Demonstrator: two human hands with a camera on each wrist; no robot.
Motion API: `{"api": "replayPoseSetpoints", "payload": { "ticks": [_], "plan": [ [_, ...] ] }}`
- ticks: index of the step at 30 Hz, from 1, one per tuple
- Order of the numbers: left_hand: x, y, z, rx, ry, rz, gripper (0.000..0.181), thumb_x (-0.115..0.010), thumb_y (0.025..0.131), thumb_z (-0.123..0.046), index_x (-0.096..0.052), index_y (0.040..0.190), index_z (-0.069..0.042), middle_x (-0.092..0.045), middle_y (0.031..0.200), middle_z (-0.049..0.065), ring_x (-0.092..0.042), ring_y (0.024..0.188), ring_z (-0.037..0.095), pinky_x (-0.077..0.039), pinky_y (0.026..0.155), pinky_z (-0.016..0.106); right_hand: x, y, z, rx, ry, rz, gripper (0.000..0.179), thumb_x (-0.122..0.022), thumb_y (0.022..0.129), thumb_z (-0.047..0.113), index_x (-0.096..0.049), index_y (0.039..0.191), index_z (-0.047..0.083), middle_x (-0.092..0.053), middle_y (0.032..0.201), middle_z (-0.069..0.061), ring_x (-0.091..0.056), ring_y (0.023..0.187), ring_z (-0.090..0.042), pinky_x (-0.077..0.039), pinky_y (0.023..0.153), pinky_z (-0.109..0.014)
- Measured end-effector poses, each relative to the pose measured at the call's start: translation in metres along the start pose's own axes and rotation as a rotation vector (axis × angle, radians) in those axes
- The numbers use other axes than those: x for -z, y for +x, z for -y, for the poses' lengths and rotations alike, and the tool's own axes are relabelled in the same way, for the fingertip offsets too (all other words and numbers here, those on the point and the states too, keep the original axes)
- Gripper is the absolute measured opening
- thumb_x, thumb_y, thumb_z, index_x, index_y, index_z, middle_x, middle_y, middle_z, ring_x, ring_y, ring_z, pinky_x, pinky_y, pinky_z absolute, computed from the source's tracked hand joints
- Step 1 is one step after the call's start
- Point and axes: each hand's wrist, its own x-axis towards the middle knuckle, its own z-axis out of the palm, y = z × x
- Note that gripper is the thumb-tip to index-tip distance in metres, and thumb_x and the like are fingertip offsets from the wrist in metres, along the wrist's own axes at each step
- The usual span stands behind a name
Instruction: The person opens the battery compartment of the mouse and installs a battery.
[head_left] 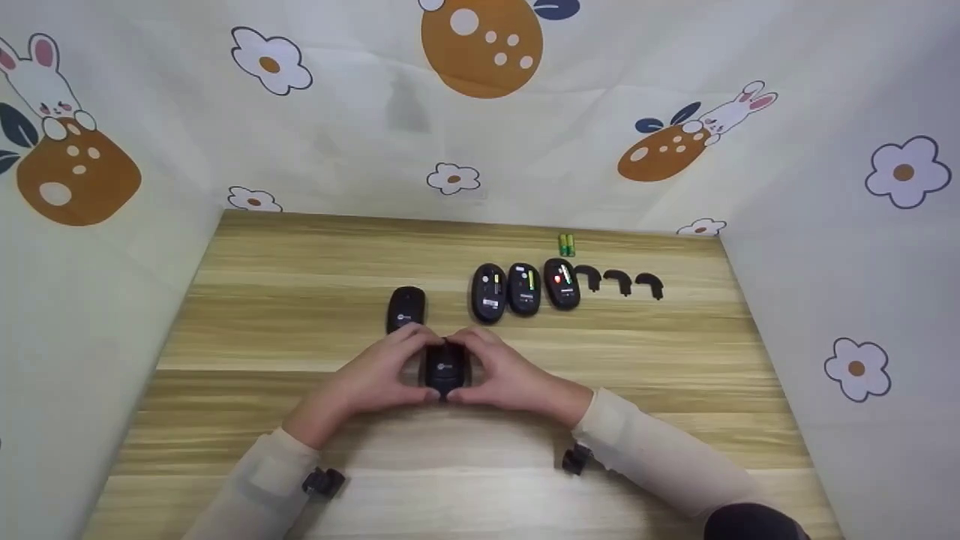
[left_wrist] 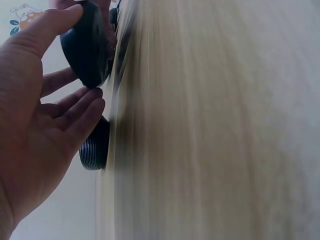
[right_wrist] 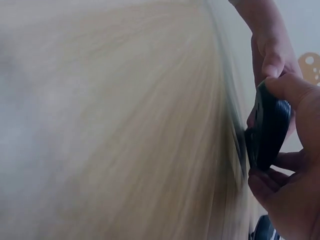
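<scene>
Both hands hold one black computer mouse between them, its logo side facing up in the head view. The left hand grips its left side, thumb at the near end and fingers at the far end. From the other side the right hand grips it the same way. In the left wrist view the mouse is tilted, with its edge over the tabletop. The right wrist view shows the mouse pinched between thumb and fingers. Just beyond the left hand lies another black mouse, logo up.
Three mice lie upside down, a left one, a middle one and a right one, batteries showing inside. Two green batteries lie behind them. Three curved black covers sit to the right on the wooden table.
</scene>
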Motion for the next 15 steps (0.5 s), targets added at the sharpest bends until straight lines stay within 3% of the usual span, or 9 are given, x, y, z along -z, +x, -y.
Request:
{"api": "replayPoseSetpoints", "payload": {
  "ticks": [15],
  "plan": [
    [-0.009,0.026,-0.014,-0.054,0.023,-0.041,0.078,-0.091,0.09,-0.048,-0.06,0.155,-0.018,-0.057,0.151,-0.001,-0.057,0.14,0.022,-0.046,0.122,0.049,0.03,-0.022,-0.011,-0.014,0.033,-0.067,0.089,-0.093,0.088,0.034,-0.05,0.163,0.013,-0.051,0.158,0.006,-0.051,0.148,-0.018,-0.039,0.128,-0.045]
  ]
}}
